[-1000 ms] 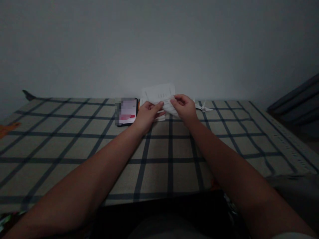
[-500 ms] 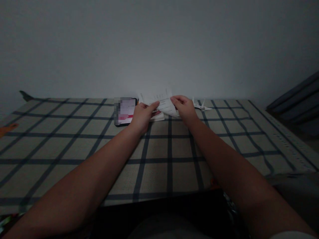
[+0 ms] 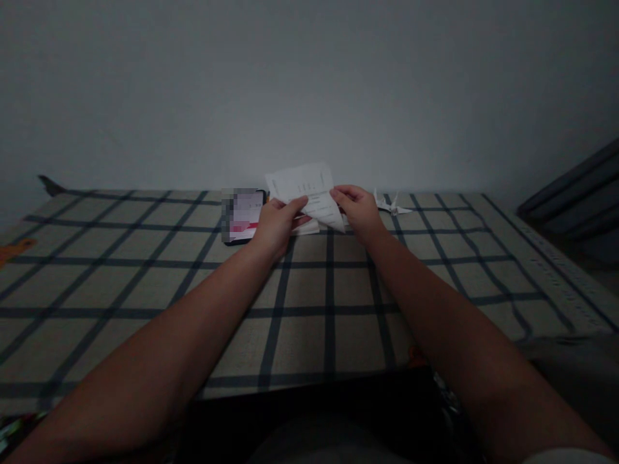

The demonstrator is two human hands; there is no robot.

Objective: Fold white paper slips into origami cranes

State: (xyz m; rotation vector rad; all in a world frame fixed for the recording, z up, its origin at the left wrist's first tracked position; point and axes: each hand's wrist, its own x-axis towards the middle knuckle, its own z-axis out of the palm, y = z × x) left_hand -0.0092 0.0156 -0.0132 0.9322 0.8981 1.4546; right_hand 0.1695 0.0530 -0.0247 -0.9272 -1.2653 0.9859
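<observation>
A white printed sheet of paper (image 3: pixel 305 187) is held up over the far middle of the checked tablecloth (image 3: pixel 309 290). My left hand (image 3: pixel 276 224) pinches its lower left part. My right hand (image 3: pixel 358 211) pinches its right edge. Both hands are closed on the sheet, which is bent and tilted. More white paper (image 3: pixel 309 227) lies flat on the cloth under my hands.
A phone (image 3: pixel 242 215) with a lit screen lies just left of my left hand. A small white folded paper crane (image 3: pixel 391 205) stands right of my right hand. The wall rises close behind the table. An orange scrap (image 3: pixel 12 248) lies at the far left.
The sheet dipped down half a second ago and has now been raised again, showing more of its printed face. Both hands stayed in nearly the same place.
</observation>
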